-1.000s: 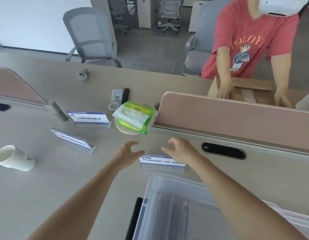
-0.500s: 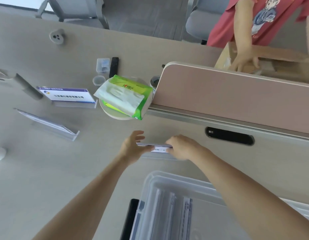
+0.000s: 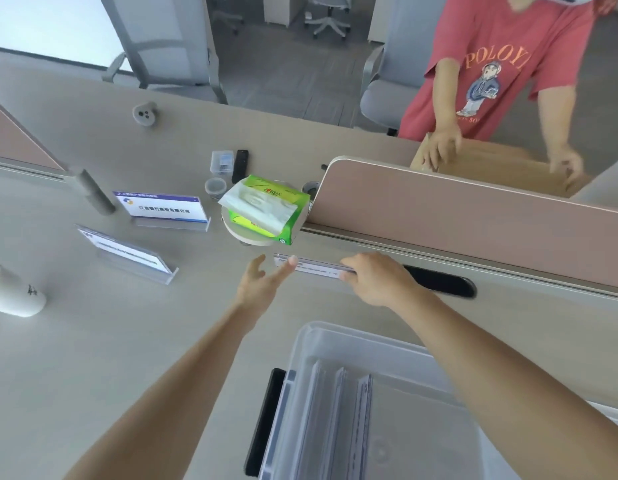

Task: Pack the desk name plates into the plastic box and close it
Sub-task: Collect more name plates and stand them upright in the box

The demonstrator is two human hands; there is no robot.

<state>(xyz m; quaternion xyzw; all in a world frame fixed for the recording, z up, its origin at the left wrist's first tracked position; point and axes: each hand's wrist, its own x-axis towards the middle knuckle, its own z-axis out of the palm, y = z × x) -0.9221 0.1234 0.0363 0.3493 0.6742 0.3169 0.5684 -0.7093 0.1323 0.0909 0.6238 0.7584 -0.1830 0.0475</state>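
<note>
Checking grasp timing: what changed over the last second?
Both hands came in on the name plate: the right hand now grips its right end, the left hand touches its left end, and it has tipped edge-on. The two other plates, tissue pack and plastic box stayed put.

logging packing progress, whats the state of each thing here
held name plate: gripped by right hand, left hand touching
plastic box: open, plates inside
far name plate: upright on desk
near name plate: upright on desk
paper cup: on its side
tissue pack: open
</note>
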